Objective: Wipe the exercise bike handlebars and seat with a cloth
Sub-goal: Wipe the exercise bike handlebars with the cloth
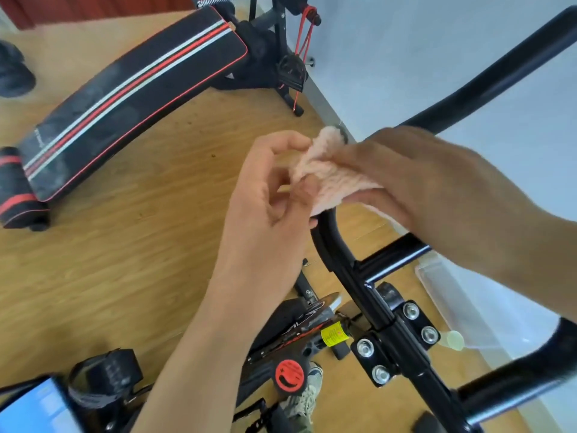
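A pale pink fluffy cloth is draped over the top of the exercise bike's black handlebar, at the middle of the view. My right hand lies over the cloth from the right, fingers wrapped around it and the bar beneath. My left hand is at the cloth's left edge and pinches it between thumb and fingertips. Another black handlebar arm runs up to the upper right. The bar's clamp with several bolts sits below. The seat is out of sight.
A black sit-up bench with red and white stripes lies on the wooden floor at the upper left. A red knob and pedal strap are low in view. A grey wall stands on the right, a clear bin at its foot.
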